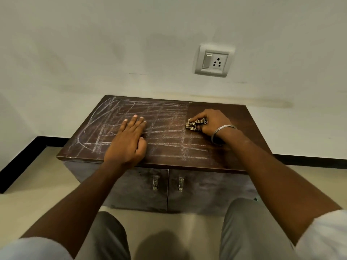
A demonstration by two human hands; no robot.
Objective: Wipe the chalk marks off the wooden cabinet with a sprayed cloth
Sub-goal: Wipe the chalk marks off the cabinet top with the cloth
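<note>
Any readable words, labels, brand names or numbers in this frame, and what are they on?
None readable.
Chalk marks on the wooden cabinet: scribbled lines and loops only, no letters or digits.
Wall socket: no legible marking.
Cloth in the right hand: striped pattern, no text.

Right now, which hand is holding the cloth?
The right hand, the one with the metal bangle, bunches the striped cloth. The left hand just lies flat and empty on the chalk marks.
</note>
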